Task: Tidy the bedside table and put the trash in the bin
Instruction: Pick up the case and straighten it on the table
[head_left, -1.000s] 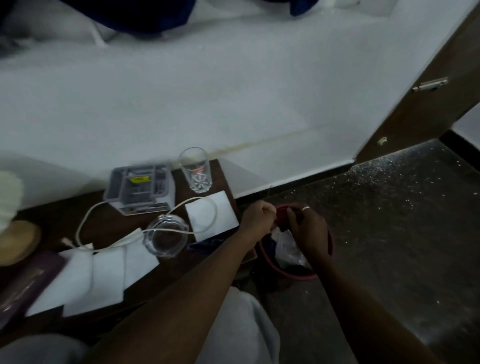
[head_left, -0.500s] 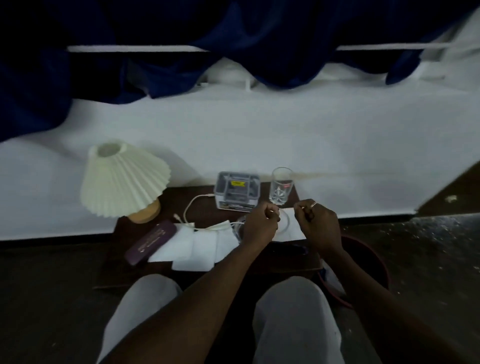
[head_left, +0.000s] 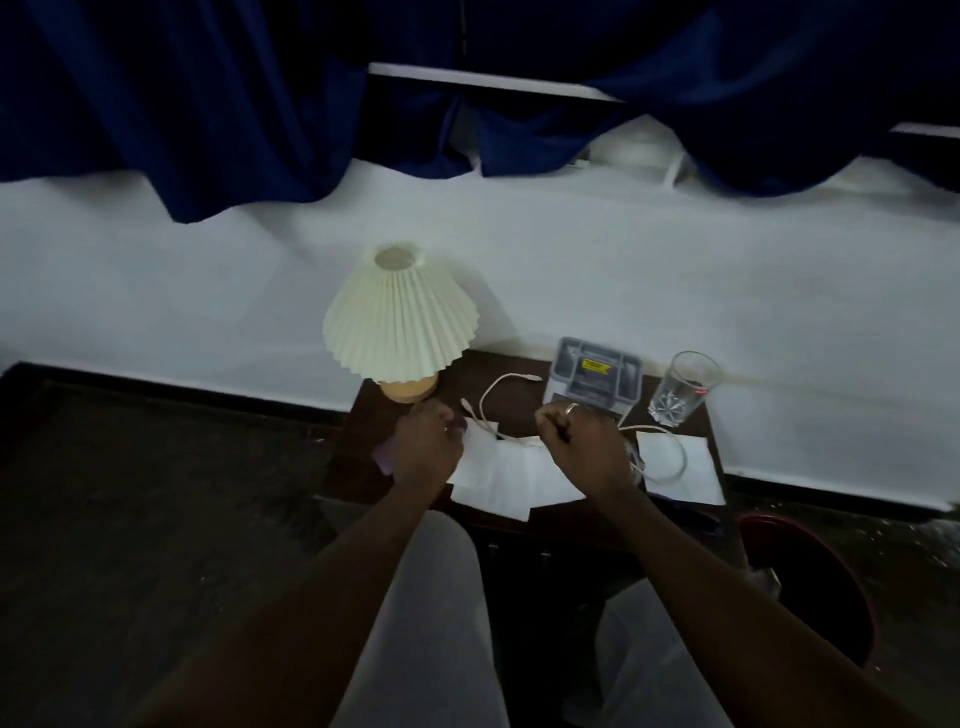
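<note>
Nearest to the camera are the knees of the person in pale trousers (head_left: 441, 597), and the two bare forearms reach forward from them. At the right of the knees, on the dark floor, stands the dark red bin (head_left: 810, 530); something pale lies inside it, too dim to name.

Both hands are above the front part of the bedside table (head_left: 358, 441), well apart from each other. The left hand (head_left: 426, 447) has its fingers curled downward over a purple case (head_left: 382, 460), which shows only at the edges of the hand; I cannot tell whether it grips the case or only rests on it. The right hand (head_left: 582, 441) is closed in a fist with a ring on one finger, and nothing is visible inside it.

Between and under the hands lie overlapping white paper sheets (head_left: 514, 478). One more white sheet (head_left: 696, 467) lies at the right front corner. A white cable (head_left: 488, 400) curls over the table and makes a loop on that sheet.

Further back stand a lamp (head_left: 400, 317) with a pleated cream shade, a grey box (head_left: 592, 376) with a yellow label, and a clear drinking glass (head_left: 683, 387), upright, at the right. Behind the table is a white wall (head_left: 675, 270), and above it hangs a dark blue curtain (head_left: 208, 104)
</note>
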